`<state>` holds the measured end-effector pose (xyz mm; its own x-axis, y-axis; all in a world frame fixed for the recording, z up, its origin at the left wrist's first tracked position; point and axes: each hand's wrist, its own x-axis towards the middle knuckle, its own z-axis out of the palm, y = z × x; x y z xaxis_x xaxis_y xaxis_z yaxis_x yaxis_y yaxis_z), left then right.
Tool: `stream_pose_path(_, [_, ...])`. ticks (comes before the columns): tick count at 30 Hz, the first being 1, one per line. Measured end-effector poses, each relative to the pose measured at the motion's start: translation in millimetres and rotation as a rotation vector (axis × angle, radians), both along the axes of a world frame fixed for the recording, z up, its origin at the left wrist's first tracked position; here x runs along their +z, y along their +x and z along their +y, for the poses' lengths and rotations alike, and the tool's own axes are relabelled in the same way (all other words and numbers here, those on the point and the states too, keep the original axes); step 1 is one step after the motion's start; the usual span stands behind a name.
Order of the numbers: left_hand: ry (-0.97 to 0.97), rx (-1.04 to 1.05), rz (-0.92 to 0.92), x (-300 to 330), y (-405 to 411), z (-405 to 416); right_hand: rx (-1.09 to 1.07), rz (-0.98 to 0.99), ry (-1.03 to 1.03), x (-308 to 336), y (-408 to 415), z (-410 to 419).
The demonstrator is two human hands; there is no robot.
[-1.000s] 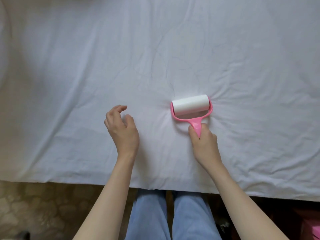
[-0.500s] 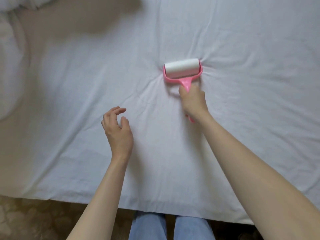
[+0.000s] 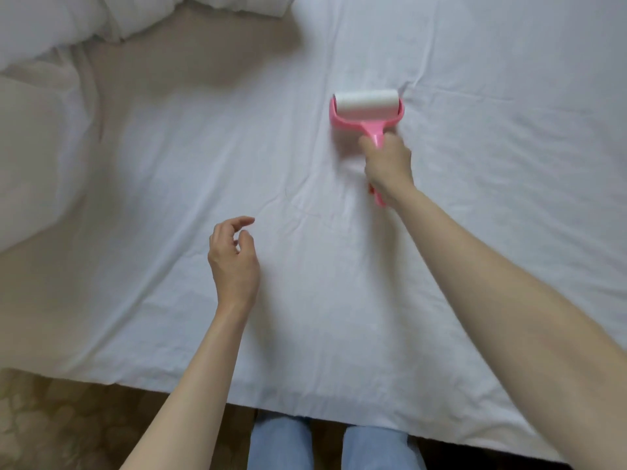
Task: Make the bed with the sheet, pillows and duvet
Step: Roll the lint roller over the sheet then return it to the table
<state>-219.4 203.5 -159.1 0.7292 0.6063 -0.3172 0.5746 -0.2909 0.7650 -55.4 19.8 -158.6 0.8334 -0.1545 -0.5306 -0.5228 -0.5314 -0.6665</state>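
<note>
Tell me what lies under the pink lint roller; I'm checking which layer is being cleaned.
The lint roller, gripped by the right hand, rests on the white sheet. Whatever lies beneath the sheet is covered.

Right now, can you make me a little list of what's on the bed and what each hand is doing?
bed cover: white sheet, spread flat with light wrinkles
tool: pink lint roller with a white roll, lying on the sheet
right hand: grips the roller's pink handle, arm stretched out over the bed
left hand: holds nothing, fingers loosely curled above the sheet
top left corner: bunched white bedding, duvet or pillow, cannot tell which
bottom edge: person's blue jeans at the bedside
</note>
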Motion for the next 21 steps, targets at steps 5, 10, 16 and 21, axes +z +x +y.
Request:
stream_pose_path(5, [-0.065, 0.009, 0.073, 3.1, -22.7, 21.6, -0.133, 0.052, 0.055, 8.6, -99.5, 1.2])
stream_pose_path(10, [-0.093, -0.156, 0.067, 13.8, -29.2, 41.1, -0.191, 0.125, 0.014, 10.1, -193.0, 15.7])
stream_pose_path(16, [-0.053, -0.379, 0.008, 20.6, -21.8, 71.4, -0.235, 0.158, -0.014, 2.8, -257.4, 51.8])
stream_pose_path(21, [-0.069, -0.424, 0.004, 17.3, -29.2, 92.6, -0.192, 0.203, -0.062, -7.6, -289.8, 80.5])
